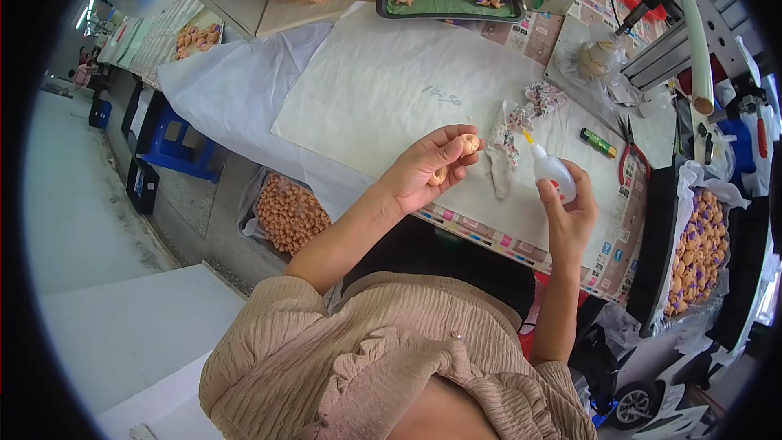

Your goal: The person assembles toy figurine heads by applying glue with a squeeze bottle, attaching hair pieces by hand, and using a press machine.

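Observation:
My left hand (425, 165) is raised over the near edge of the table, closed on a small peach-coloured moulded piece (470, 144) pinched at the fingertips. A second peach piece (439, 176) shows lower down, held against the curled fingers. To the right, my right hand (573, 210) grips a white squeeze bottle (553, 171) with a narrow yellow tip. The bottle is tilted, its tip pointing up and to the left, apart from the pieces. A crumpled, stained cloth (511, 140) lies on the white paper sheet (366, 94) between the hands.
A dark tray (456, 12) of peach and purple pieces stands at the back. Red-handled pliers (627, 155) and a green tube-like item (598, 143) lie at right, below a machine stand (676, 49). Bins of pieces (289, 213) (699, 253) flank the table.

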The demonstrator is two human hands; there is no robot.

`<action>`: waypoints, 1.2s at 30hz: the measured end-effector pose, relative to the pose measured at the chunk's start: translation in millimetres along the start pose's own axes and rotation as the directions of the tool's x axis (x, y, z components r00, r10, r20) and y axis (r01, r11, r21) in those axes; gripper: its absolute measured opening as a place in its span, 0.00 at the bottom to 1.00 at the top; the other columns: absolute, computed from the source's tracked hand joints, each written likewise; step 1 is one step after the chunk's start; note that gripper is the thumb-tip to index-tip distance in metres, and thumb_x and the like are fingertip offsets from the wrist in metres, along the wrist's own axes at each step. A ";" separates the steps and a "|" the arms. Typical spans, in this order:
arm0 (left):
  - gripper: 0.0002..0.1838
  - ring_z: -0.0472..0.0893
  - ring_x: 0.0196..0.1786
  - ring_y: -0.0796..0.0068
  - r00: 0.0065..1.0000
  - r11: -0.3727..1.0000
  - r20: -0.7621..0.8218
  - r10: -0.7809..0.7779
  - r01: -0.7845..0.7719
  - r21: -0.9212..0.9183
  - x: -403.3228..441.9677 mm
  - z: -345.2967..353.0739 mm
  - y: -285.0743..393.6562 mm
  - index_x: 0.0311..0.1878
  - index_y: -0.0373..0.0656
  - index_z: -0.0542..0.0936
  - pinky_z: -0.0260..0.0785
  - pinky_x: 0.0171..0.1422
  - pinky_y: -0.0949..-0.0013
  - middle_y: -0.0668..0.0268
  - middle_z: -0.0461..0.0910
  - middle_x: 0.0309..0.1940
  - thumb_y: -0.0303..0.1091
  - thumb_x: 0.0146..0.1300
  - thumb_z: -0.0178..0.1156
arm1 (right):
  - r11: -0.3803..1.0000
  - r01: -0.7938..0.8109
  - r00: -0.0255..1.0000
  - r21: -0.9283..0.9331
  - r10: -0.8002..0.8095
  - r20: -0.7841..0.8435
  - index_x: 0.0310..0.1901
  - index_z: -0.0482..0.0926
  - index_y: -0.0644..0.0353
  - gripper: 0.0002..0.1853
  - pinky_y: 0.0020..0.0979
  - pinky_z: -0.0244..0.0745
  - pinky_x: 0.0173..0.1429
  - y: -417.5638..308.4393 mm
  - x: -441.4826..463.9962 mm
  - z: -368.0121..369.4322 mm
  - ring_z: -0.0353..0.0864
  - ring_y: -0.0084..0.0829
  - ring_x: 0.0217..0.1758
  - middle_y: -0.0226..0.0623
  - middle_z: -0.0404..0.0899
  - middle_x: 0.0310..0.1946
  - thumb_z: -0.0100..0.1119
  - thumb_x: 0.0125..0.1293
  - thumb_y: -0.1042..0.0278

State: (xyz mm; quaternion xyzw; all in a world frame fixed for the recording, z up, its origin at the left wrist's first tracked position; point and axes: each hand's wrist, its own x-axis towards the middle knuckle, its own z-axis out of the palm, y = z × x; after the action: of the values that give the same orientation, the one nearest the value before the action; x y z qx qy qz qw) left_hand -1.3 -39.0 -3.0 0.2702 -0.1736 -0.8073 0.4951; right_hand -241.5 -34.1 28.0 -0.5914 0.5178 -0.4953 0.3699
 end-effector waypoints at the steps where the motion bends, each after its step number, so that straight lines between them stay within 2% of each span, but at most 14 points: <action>1: 0.21 0.78 0.50 0.81 1.000 1.000 -0.001 -0.002 0.002 -0.002 0.2 0.4 -1.1 0.62 0.45 0.71 0.75 0.47 0.81 0.66 0.77 0.52 0.37 0.68 0.58 | 0.991 -0.094 0.996 0.090 0.094 -0.005 0.46 0.77 0.65 0.17 0.24 0.70 0.42 -5.0 -2.1 -1.2 0.74 0.22 0.38 0.28 0.74 0.36 0.70 0.58 0.68; 2: 0.22 0.79 0.49 0.81 1.000 1.000 0.013 -0.008 0.008 -0.001 0.0 1.6 -1.9 0.63 0.44 0.71 0.75 0.46 0.81 0.66 0.78 0.51 0.38 0.69 0.58 | 0.966 -0.185 0.982 0.180 0.188 -0.002 0.44 0.77 0.65 0.17 0.24 0.71 0.44 -8.2 -4.3 -1.6 0.74 0.21 0.39 0.27 0.74 0.36 0.71 0.58 0.68; 7: 0.25 0.79 0.45 0.82 0.999 0.999 0.004 -0.045 0.045 0.019 -3.3 9.2 -5.7 0.65 0.44 0.69 0.75 0.45 0.80 0.68 0.78 0.48 0.41 0.69 0.58 | 0.921 -0.213 0.974 0.326 0.228 -0.008 0.44 0.77 0.64 0.17 0.23 0.70 0.43 -12.9 -14.2 1.5 0.73 0.20 0.38 0.26 0.73 0.37 0.73 0.57 0.67; 11: 0.24 0.79 0.43 0.82 0.999 0.999 0.008 -0.033 0.033 0.037 -1.9 9.8 -9.6 0.65 0.43 0.69 0.75 0.45 0.80 0.67 0.79 0.47 0.42 0.69 0.57 | 0.957 -0.145 0.986 0.252 0.160 -0.041 0.43 0.77 0.64 0.19 0.21 0.69 0.42 -17.7 -17.6 8.4 0.73 0.19 0.38 0.27 0.73 0.36 0.74 0.55 0.65; 14: 0.24 0.79 0.42 0.81 0.999 0.999 0.026 -0.027 0.026 0.037 0.7 7.4 -10.4 0.64 0.42 0.70 0.75 0.45 0.79 0.66 0.79 0.46 0.43 0.70 0.56 | 0.988 -0.030 0.996 0.151 0.042 -0.077 0.42 0.77 0.65 0.19 0.22 0.68 0.42 -18.5 -17.4 11.9 0.72 0.20 0.38 0.28 0.72 0.35 0.74 0.55 0.65; 18: 0.23 0.79 0.43 0.81 0.999 0.999 0.036 -0.031 0.030 0.025 3.3 3.0 -13.0 0.62 0.39 0.71 0.75 0.45 0.79 0.65 0.79 0.47 0.44 0.70 0.54 | 0.997 0.001 0.999 0.072 0.002 -0.048 0.42 0.78 0.65 0.18 0.23 0.67 0.41 -15.5 -19.4 12.0 0.72 0.21 0.38 0.29 0.71 0.35 0.74 0.55 0.65; 28: 0.24 0.79 0.44 0.79 0.999 0.999 0.027 -0.021 0.019 0.038 5.3 2.3 -14.5 0.60 0.37 0.71 0.75 0.46 0.77 0.61 0.79 0.50 0.47 0.70 0.53 | 1.000 0.019 1.000 0.020 -0.019 -0.024 0.42 0.79 0.65 0.17 0.24 0.67 0.41 -13.7 -18.8 13.7 0.72 0.23 0.37 0.31 0.73 0.35 0.74 0.54 0.67; 36: 0.25 0.79 0.43 0.80 0.998 0.999 0.050 -0.032 0.031 0.031 5.7 -0.4 -15.5 0.60 0.37 0.71 0.75 0.46 0.78 0.63 0.79 0.47 0.47 0.70 0.53 | 0.999 0.039 0.999 0.011 -0.039 -0.018 0.42 0.79 0.65 0.17 0.24 0.68 0.41 -12.3 -17.4 14.3 0.73 0.23 0.37 0.32 0.73 0.35 0.74 0.54 0.68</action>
State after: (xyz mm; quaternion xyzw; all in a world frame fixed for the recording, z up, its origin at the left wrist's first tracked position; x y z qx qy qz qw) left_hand -14.1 -37.2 -13.3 0.2600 -0.1940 -0.8187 0.4737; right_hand -224.2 -15.9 32.8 -0.5948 0.5068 -0.5105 0.3588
